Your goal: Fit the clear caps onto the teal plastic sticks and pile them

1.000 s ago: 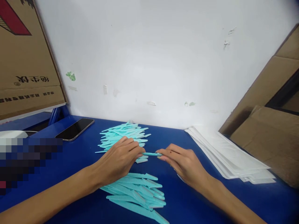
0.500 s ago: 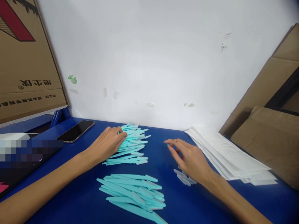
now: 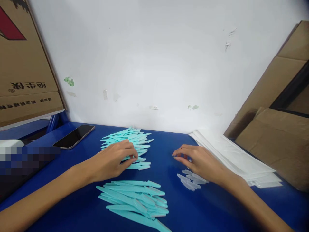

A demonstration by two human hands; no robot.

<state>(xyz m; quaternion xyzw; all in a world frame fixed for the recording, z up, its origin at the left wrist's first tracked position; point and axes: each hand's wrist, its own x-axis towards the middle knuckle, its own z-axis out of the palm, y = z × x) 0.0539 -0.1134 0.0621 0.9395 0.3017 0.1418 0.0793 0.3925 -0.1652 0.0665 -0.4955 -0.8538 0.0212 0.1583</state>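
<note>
Two heaps of turquoise eyebrow razors lie on the blue tabletop, a far heap (image 3: 142,137) and a near heap (image 3: 135,196). My left hand (image 3: 118,158) hovers over the front of the far heap, thumb and fingers drawn together. Whatever is between those fingertips, if anything, cannot be made out. On the right, my right hand (image 3: 202,161) has bent fingers with thumb and index tips close together; I cannot make out anything in them. Beneath and beside it lie several small translucent, cap-like pieces (image 3: 189,182), partly covered by the hand.
White flat sheets or bags (image 3: 236,154) are stacked at the right, beside a cardboard box (image 3: 277,138). A phone (image 3: 74,137) lies at the back left, below another printed carton (image 3: 29,71). The white wall (image 3: 149,64) closes off the back.
My left hand has come toward me and right from the middle of the far heap to its front, uncovering more razors. My right hand has lowered slightly, and more translucent pieces show.
</note>
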